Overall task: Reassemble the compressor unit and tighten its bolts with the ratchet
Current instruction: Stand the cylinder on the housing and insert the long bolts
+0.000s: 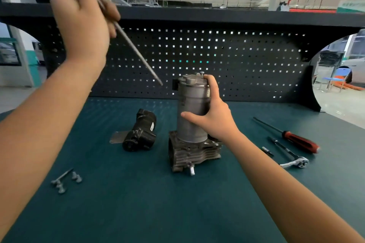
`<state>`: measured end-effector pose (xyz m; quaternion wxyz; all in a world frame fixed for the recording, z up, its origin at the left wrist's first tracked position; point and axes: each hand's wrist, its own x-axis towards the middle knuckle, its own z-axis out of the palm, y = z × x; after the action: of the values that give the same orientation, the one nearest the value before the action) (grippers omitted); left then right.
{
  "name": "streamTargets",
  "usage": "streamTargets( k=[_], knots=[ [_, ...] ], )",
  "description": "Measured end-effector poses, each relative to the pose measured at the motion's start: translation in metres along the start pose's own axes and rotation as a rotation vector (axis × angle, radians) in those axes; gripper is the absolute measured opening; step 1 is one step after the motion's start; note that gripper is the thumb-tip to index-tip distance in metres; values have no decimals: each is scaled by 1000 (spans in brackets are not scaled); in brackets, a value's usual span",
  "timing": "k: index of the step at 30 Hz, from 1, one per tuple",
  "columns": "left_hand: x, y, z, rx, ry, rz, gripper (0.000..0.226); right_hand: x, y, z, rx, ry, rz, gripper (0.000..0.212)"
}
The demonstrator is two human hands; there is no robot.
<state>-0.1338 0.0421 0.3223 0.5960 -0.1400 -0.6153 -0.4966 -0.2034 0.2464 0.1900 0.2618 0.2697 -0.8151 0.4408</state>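
The compressor unit stands upright mid-table: a grey metal cylinder point(190, 110) on a dark finned base point(192, 154). My right hand point(212, 116) grips the cylinder from the right, thumb across its front and fingers up near the cap. My left hand point(83, 16) is raised high at the upper left and holds a long thin bolt point(136, 49), whose tip points down toward the cylinder's top without touching it. The ratchet point(292, 160) lies on the mat to the right, away from both hands.
A black housing part point(141, 132) lies left of the unit, beside a grey flat piece point(117, 137). Several loose bolts point(65, 180) lie at the front left. A red-handled screwdriver point(296, 138) and a small bit point(267, 151) lie near the ratchet. A dark pegboard point(237, 55) backs the green mat.
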Motion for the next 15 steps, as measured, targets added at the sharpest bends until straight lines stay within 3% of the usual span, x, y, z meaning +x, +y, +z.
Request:
streamTargets(
  k=[6, 15],
  knots=[
    [10, 25, 74, -53, -157, 67, 34, -1, 3, 0, -39, -16, -5, 107],
    [9, 9, 88, -29, -279, 132, 26, -1, 8, 4, -56, 11, -9, 112]
  ],
)
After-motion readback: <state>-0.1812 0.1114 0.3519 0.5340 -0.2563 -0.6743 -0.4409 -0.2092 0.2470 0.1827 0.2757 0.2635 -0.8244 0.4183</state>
